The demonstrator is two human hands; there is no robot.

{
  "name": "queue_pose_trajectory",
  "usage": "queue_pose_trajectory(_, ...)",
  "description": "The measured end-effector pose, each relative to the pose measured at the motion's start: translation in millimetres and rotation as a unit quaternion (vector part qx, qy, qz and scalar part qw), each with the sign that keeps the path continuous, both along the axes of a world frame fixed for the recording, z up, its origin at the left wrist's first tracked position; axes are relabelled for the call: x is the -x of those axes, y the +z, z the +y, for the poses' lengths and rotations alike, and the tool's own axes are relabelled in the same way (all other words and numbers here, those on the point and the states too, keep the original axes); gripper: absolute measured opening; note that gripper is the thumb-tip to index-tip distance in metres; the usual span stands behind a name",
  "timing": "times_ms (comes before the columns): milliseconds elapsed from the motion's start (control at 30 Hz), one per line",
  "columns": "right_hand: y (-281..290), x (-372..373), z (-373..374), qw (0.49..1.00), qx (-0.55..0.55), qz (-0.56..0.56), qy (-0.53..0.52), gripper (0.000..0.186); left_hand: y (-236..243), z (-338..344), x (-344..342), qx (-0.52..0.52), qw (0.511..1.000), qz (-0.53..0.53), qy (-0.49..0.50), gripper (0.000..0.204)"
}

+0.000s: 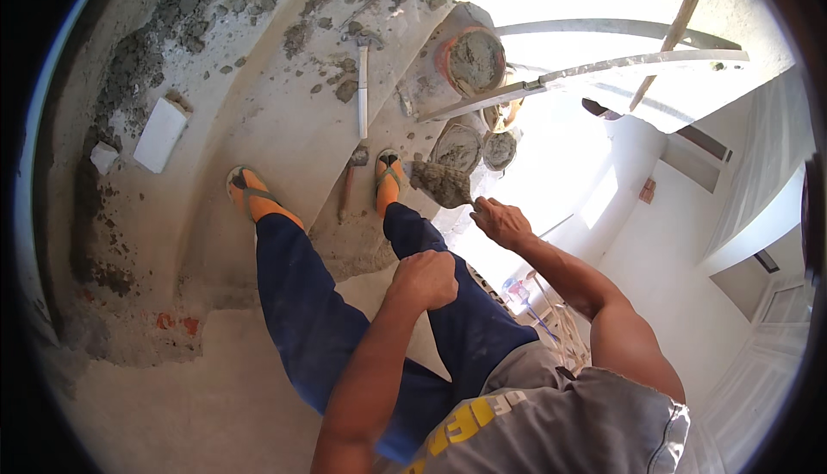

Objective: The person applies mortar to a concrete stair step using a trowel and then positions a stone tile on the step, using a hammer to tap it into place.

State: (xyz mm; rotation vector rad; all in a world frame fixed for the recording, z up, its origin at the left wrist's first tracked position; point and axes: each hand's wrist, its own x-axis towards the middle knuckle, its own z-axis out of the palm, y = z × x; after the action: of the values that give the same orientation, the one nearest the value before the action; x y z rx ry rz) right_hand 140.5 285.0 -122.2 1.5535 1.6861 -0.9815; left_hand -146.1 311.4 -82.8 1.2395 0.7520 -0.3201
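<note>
My right hand (502, 220) grips the handle of a trowel (444, 183) loaded with grey mortar, held just past my right foot (388, 179) at the edge of a curved concrete step (284, 129). Closed in a fist with nothing in it, my left hand (424, 277) rests on my blue-trousered thigh. Both feet wear orange sandals, and the left foot (250, 194) stands on the step. A hammer (351, 177) lies between my feet.
An orange bucket of mortar (469, 60) stands on an upper step, with two smaller mortar-filled tubs (457, 146) below it. A long metal straightedge (586, 73), a white bar (363, 90), a white block (160, 134) and mortar lumps lie about. The stair drops off at right.
</note>
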Motion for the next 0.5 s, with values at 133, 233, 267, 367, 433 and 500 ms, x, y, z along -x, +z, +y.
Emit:
queue_pose_trajectory(133,29,-149,-47,0.968,-0.006,-0.251,-0.004,0.02,-5,-7,-12,0.008,0.999,-0.022,0.029,0.024)
queue_pose_trajectory(233,36,-202,-47,0.936,0.143,-0.32,0.023,0.019,-18,-15,-22,-0.001,0.998,-0.032,0.045,0.023)
queue_pose_trajectory(267,37,-207,-47,0.929,0.174,-0.323,0.047,0.02,-18,-14,-23,0.003,0.999,-0.022,0.038,0.024)
queue_pose_trajectory(367,23,-186,-50,0.945,0.143,-0.294,0.03,0.019,-15,-2,-26,0.016,1.0,-0.01,0.008,0.024)
queue_pose_trajectory(433,10,-150,-46,0.963,0.124,-0.239,0.014,0.022,-15,1,-28,0.013,1.0,-0.006,-0.009,0.025)
queue_pose_trajectory(500,5,-82,-22,0.978,0.131,-0.165,-0.006,0.03,-16,-2,-28,0.005,1.0,0.005,-0.018,0.025)
